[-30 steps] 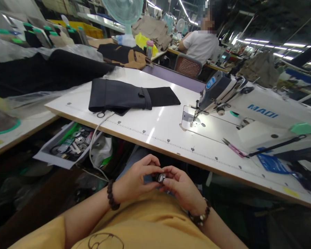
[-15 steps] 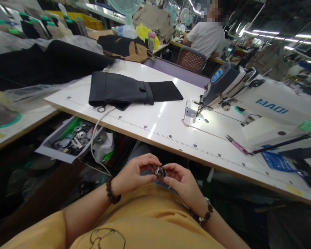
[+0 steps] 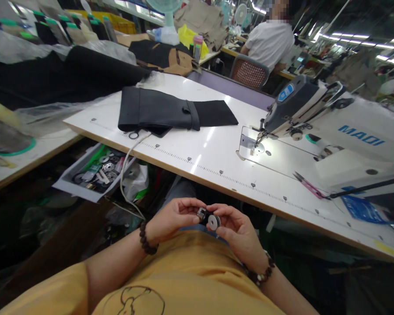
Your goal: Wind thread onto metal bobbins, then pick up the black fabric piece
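Observation:
Between the thumb and fingers of my left hand (image 3: 179,218) is a small metal bobbin case (image 3: 202,214). My right hand (image 3: 234,227) pinches a round metal bobbin (image 3: 213,222), its flat face turned up toward me. Case and bobbin are side by side, close together, in front of my yellow shirt and below the table's front edge. Whether the two pieces touch cannot be made out. Fingertips hide part of both.
A sewing machine (image 3: 348,127) stands on the white table (image 3: 213,153) at the right, with pink-handled snips (image 3: 310,186) before it. A folded black piece (image 3: 160,109) lies at the left. An open drawer (image 3: 93,192) of metal parts juts out below. A person (image 3: 269,41) sits beyond.
The bobbin and its case, together before, are now apart, with the bobbin in my right fingers. The whole view has shifted slightly, so the table and machine appear further right.

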Motion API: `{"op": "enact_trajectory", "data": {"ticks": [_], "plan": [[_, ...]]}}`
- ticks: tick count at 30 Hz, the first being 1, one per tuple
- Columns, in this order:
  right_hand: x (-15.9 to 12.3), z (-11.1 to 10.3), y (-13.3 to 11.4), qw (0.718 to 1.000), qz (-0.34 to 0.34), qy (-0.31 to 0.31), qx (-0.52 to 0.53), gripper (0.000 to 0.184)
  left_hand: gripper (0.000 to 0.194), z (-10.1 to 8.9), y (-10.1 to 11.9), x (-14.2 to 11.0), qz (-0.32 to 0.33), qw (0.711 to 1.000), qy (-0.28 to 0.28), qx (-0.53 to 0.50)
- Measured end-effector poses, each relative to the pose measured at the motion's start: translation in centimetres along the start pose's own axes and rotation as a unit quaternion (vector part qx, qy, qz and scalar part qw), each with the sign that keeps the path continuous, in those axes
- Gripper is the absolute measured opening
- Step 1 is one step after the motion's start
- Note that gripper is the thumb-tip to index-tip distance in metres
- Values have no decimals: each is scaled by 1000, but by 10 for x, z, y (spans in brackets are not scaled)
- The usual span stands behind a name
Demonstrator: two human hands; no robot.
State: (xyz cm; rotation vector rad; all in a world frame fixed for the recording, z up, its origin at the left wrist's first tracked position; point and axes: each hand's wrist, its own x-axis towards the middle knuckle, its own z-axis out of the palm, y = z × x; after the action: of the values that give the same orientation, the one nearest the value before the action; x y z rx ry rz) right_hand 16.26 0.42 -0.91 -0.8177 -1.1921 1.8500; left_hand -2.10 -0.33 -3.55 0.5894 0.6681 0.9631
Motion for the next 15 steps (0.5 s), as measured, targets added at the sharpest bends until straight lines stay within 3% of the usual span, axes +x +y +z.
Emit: {"op": "enact_trajectory", "data": {"ticks": [6, 10, 13, 15], "plan": [[4, 5, -8, 998, 34, 56, 25, 22, 38, -2, -1, -9, -21, 999, 24, -28], [10, 4, -13, 999, 38, 25, 12, 21, 38, -13, 6, -20, -10, 998, 55, -7], [15, 1, -10, 999, 46, -24, -12, 18, 34, -24, 24, -37, 40, 992, 82, 83], [17, -3, -4, 996, 57, -60, -33, 17, 31, -32, 41, -54, 86, 969, 120, 200]]}}
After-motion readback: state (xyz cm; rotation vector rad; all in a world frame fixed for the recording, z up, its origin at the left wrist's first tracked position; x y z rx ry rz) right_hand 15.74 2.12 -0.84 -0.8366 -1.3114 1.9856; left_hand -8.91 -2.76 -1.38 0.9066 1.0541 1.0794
